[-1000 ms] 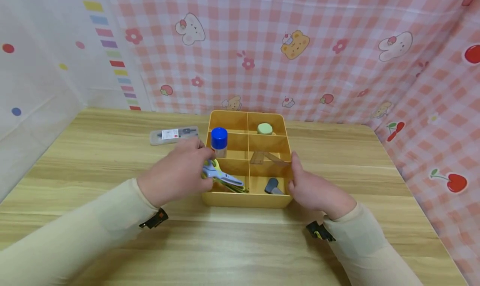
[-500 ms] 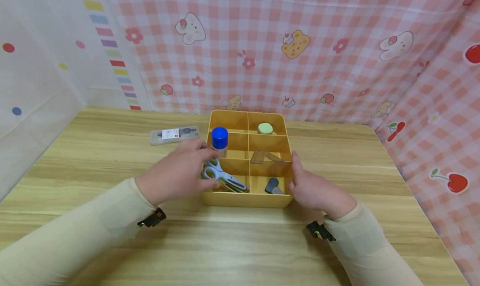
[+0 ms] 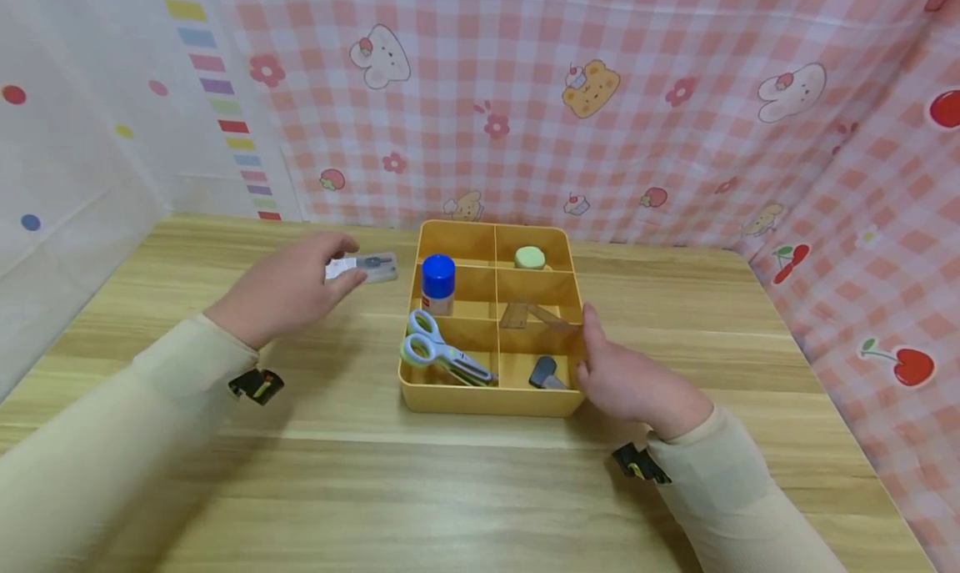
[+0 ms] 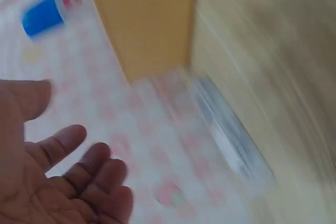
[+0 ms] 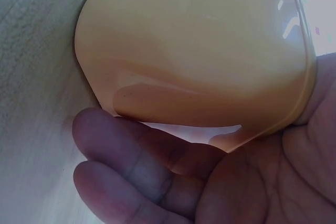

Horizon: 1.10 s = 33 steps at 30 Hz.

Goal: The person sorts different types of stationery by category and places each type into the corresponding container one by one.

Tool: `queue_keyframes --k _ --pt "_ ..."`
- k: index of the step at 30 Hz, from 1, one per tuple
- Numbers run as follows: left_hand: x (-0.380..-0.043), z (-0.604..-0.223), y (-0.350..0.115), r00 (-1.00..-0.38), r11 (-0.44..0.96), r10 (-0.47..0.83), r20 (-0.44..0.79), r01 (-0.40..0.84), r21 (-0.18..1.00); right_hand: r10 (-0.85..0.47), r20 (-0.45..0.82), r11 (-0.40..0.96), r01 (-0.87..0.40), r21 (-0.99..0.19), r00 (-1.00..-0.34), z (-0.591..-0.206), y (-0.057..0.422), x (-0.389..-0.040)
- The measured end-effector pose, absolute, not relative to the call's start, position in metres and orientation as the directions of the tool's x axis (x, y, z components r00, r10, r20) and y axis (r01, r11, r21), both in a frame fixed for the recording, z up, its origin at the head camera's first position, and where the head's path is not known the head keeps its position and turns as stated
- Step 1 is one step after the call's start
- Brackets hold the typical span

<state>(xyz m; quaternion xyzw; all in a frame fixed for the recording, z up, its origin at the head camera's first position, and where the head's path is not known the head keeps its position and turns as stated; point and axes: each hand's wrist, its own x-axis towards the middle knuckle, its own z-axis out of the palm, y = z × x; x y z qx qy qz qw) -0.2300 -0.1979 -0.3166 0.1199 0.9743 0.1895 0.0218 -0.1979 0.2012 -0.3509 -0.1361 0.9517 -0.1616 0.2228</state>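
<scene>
In the head view my left hand (image 3: 288,285) is over a clear plastic case (image 3: 381,266) with a drawing compass inside, covering its left part. The left wrist view shows those fingers loosely bent around nothing, with the case (image 4: 231,129) apart from them. My right hand (image 3: 637,381) holds the right front corner of a yellow divided box (image 3: 491,401), thumb at the rim, fingers along the outer side (image 5: 194,40). Blue-handled scissors (image 3: 442,352) lie in the box's front left compartment, handles over the rim. Behind them stands a blue-capped glue stick (image 3: 438,285).
A dark grey object with a lighter end (image 3: 546,373) sits in the front right compartment. Beyond it is a clear triangular ruler (image 3: 525,314), and a pale green round item (image 3: 530,258) lies in the back right one. Checked cloth (image 3: 525,156) hangs behind the wooden table (image 3: 450,506).
My left hand has let go of the scissors, leaving them in the box, and has moved left and back to the clear case. The right hand has stayed at the box.
</scene>
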Motion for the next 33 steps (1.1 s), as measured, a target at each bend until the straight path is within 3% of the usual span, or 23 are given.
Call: queue_keyframes --k 5,14,20,33 --pt "-0.257 -0.334 -0.234 -0.976 0.935 0.175 -0.133 0.122 0.332 -0.328 -0.396 0.908 -0.171 -0.382 -0.857 -0.35 0.202 -0.196" --pt "-0.282 -0.36 -0.264 -0.95 0.957 0.159 -0.268 0.082 0.278 -0.319 -0.401 0.905 -0.15 -0.399 -0.859 -0.351 0.203 -0.197" --pt "-0.29 -0.37 -0.269 -0.942 0.942 0.208 -0.265 0.12 0.312 -0.31 -0.41 0.904 -0.131 -0.408 -0.858 -0.349 0.202 -0.197" --pt "-0.292 -0.372 -0.264 -0.954 0.953 0.166 -0.248 0.091 0.288 -0.329 -0.393 0.905 -0.167 -0.392 -0.858 -0.352 0.202 -0.197"
